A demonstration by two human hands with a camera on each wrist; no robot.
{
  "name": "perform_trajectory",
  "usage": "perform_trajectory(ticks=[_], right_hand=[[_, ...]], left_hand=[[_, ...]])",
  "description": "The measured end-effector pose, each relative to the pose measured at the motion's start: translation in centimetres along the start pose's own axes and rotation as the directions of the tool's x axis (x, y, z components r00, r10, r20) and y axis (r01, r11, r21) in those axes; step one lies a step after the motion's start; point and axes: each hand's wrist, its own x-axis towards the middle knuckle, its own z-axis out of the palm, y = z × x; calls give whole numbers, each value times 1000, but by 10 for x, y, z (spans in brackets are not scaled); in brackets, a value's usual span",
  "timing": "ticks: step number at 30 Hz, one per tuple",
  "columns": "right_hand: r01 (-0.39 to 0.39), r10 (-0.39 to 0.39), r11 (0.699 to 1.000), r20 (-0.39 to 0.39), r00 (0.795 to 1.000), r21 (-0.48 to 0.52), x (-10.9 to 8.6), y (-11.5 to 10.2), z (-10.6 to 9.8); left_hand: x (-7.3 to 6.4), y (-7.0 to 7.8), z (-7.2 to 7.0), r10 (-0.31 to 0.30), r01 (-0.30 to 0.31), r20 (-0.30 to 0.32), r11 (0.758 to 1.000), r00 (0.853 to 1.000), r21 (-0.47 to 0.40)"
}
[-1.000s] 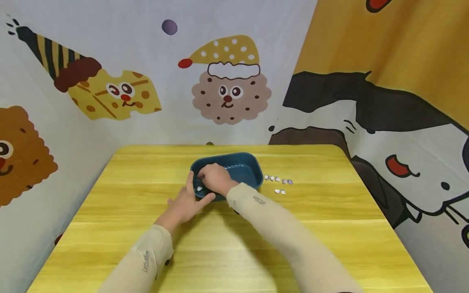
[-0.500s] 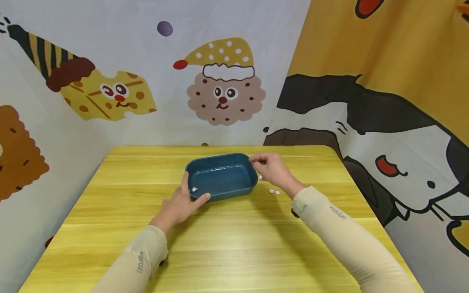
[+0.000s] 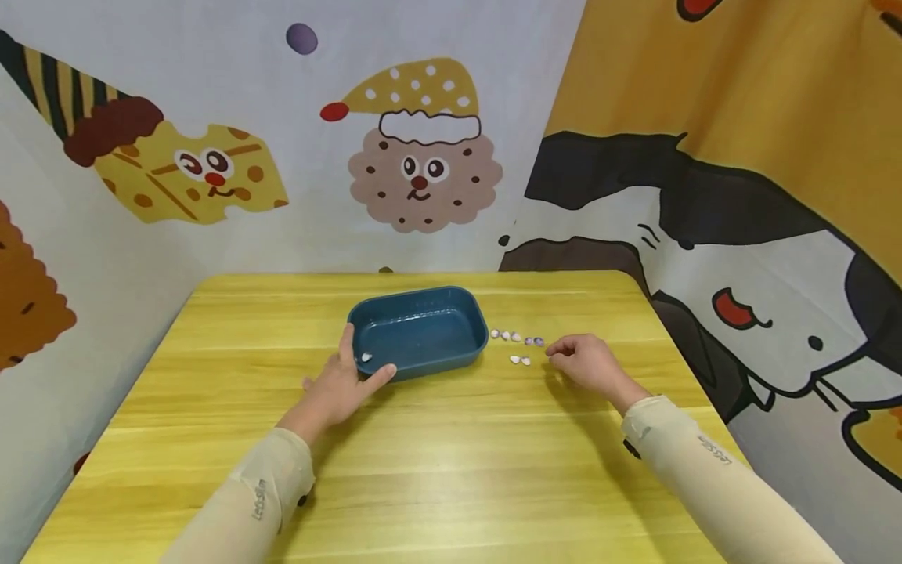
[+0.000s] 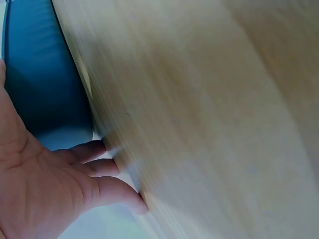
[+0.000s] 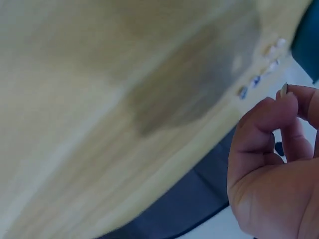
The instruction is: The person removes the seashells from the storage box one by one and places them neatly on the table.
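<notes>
A dark blue rectangular tray [image 3: 423, 364] stands on the table, one small white shell-like piece [image 3: 366, 357] inside its near left corner. My left hand [image 3: 337, 384] rests against that corner, index finger and thumb spread straight along its rim. In the left wrist view, the other fingers [image 4: 99, 167] reach outward beside the tray wall [image 4: 45, 74]. Right of the tray, my right hand [image 3: 588, 364] hovers and pinches a small pale shell-like piece [image 5: 284, 90] between thumb and finger. Just left of it lie a row of several purplish-white shells [image 3: 516, 337] and two white ones [image 3: 520, 360] in front.
The yellow wood-grain table [image 3: 451, 470] runs back to a wall cloth [image 3: 423, 251] printed with cartoon figures. Both forearms in beige sleeves [image 3: 247, 486] come in from the near edge.
My right hand has gone from inside the tray, over its right rim, to the right end of the shell row. My left hand has stayed at the tray's corner.
</notes>
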Motion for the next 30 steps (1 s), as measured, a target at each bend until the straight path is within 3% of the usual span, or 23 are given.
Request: perform_trajectory(ticks=[2,11,15,22,30], right_hand=[[16,-17,998,-22,1000,-60,1,4,4],[11,-15,987,-27,1000,-161,1,14,16],[32,-39,988,-43,998,-152,1,19,17],[135,-142,974,-30,989,-185,1,18,26],[166,-177,964,-38,983,-208,6,12,36]], left_hand=[[1,0,0,0,0,-1,1000,1000,1],[2,1,-1,-1,1,5,1000,1000,9],[3,1,1,1,-1,5,1000,1000,13],[4,-1,2,-9,9,1,1000,1000,17],[0,1,0,-14,14,3,1000,1000,18]])
